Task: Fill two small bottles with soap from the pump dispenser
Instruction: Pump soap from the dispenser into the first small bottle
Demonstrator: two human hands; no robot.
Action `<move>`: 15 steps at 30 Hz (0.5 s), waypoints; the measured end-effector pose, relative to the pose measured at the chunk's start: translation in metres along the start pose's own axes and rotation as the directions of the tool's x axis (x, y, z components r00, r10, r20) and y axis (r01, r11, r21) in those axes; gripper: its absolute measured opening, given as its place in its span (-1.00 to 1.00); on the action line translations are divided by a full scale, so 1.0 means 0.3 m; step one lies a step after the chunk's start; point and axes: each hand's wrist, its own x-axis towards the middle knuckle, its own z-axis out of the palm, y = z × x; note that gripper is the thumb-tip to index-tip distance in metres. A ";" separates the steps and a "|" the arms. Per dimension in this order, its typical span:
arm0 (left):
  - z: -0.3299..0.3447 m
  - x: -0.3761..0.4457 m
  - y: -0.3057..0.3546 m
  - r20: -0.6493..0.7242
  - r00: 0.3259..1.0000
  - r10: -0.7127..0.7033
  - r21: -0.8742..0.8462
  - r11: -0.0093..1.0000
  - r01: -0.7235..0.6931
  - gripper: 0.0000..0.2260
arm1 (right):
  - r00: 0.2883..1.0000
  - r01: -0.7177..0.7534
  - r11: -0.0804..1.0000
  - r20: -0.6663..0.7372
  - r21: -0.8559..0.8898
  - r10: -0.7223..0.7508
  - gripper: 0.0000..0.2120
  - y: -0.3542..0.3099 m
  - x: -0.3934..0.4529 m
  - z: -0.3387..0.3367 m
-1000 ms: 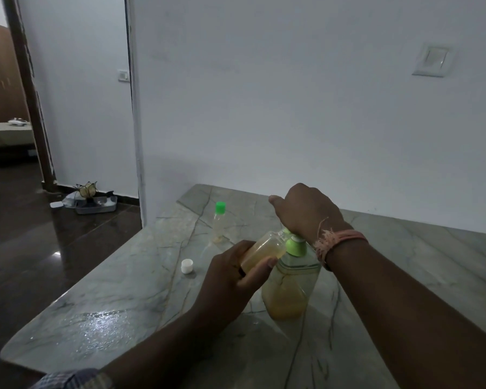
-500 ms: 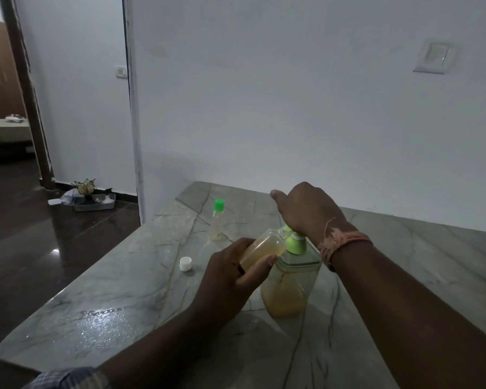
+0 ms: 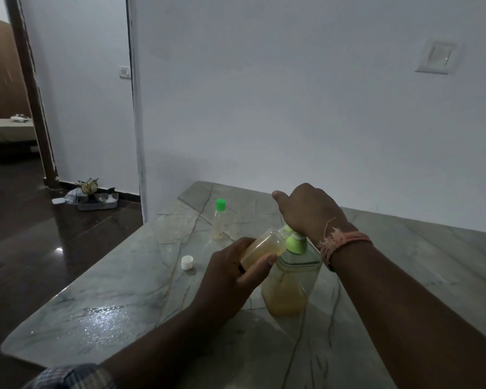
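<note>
A clear pump dispenser (image 3: 289, 284) with a green collar stands on the marble table (image 3: 124, 299), about half full of orange-yellow soap. My right hand (image 3: 309, 211) lies closed over its pump head, hiding the nozzle. My left hand (image 3: 230, 276) grips a small clear bottle (image 3: 264, 244), tilted with its mouth up against the pump and largely filled with the same soap. A second small bottle (image 3: 219, 220) with a green cap stands upright farther back on the table. A loose white cap (image 3: 187, 262) lies on the table to the left.
A white wall rises just behind the table. The table's left edge drops to a dark glossy floor. A tray (image 3: 96, 200) with small items sits on the floor by the wall. A doorway opens at the far left.
Both hands and the bottles stay in the same places. The view has only shifted slightly.
</note>
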 end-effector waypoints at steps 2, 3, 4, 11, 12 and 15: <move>0.003 -0.001 -0.003 0.002 1.000 -0.016 0.001 1.000 0.016 -0.68 | 0.999 -0.005 1.000 0.049 -0.008 0.005 -0.60 0.007 -0.003 -0.004; 0.003 -0.001 -0.004 0.004 1.000 -0.019 0.000 1.000 0.019 -0.70 | 0.998 -0.003 1.000 0.063 -0.012 0.004 -0.61 0.004 -0.006 -0.011; 0.002 -0.001 -0.004 0.004 1.000 -0.016 -0.006 1.000 0.016 -0.69 | 0.997 0.004 1.000 0.077 -0.024 -0.002 -0.61 0.000 -0.008 -0.018; -0.001 -0.006 0.001 0.015 1.000 0.005 -0.051 0.999 -0.004 -0.56 | 0.998 0.069 0.993 0.017 -0.098 -0.068 -0.51 -0.028 -0.003 -0.032; -0.001 -0.004 0.000 0.015 1.000 0.003 -0.056 0.998 -0.002 -0.56 | 0.998 0.055 0.996 0.015 -0.070 -0.054 -0.50 -0.020 0.000 -0.022; 0.001 0.004 -0.009 0.011 1.000 -0.007 -0.029 1.000 0.007 -0.65 | 0.997 0.009 1.000 0.070 -0.018 -0.007 -0.57 0.005 0.007 -0.001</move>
